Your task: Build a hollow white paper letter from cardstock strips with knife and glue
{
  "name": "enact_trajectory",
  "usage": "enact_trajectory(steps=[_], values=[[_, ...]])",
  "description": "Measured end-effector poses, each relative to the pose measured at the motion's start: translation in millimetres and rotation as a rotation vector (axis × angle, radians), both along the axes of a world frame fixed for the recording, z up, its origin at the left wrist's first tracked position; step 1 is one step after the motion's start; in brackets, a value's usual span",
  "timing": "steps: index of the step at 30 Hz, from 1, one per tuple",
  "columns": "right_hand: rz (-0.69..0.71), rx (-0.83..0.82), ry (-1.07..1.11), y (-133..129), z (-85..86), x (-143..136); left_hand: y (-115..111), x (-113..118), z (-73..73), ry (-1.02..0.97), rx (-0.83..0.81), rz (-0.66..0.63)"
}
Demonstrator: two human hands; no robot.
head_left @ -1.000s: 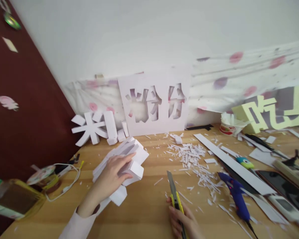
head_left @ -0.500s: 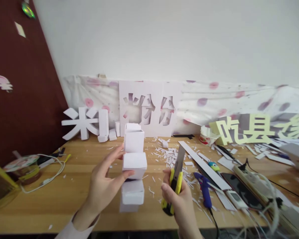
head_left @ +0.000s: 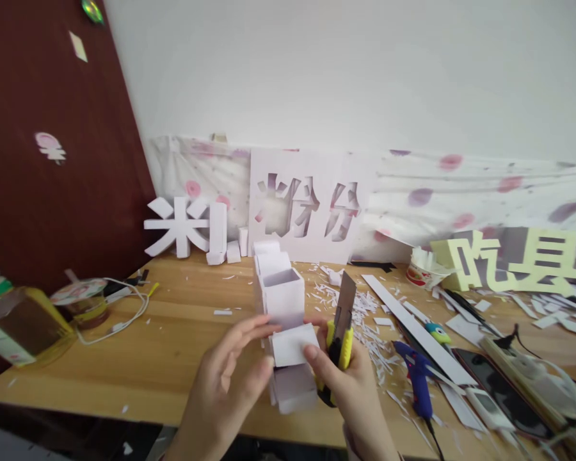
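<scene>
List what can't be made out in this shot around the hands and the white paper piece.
- Head view: the lower part of the white paper piece is hidden behind the left hand and right hand.
- The utility knife handle is mostly covered by the right hand's fingers.
- Both wrists are cut off by the bottom edge.
- Bottle label: blurred, unreadable.
- Phone screen: dark, nothing to read.
</scene>
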State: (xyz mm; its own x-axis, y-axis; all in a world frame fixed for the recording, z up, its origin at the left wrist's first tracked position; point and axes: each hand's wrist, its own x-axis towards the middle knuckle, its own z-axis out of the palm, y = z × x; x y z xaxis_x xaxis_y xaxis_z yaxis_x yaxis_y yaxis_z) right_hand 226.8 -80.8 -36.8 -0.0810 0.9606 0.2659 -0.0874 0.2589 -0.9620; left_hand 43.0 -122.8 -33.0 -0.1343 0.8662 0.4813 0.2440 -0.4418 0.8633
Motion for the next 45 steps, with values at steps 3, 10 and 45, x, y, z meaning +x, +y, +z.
enact_trajectory(steps=[3,10,45], values=[[0.051,0.002,-0.006,-3.9,-8.9,0.2,-2.6,3.8,3.2,-0.151,-0.078,0.072],[0.135,0.018,0.019,-11.0,-17.7,2.4,-8.2,6.2,4.1,-0.110,-0.136,0.117],[0.260,-0.046,0.126,-13.1,-47.8,0.1,-14.2,15.9,-19.7,-0.582,-0.375,0.063]])
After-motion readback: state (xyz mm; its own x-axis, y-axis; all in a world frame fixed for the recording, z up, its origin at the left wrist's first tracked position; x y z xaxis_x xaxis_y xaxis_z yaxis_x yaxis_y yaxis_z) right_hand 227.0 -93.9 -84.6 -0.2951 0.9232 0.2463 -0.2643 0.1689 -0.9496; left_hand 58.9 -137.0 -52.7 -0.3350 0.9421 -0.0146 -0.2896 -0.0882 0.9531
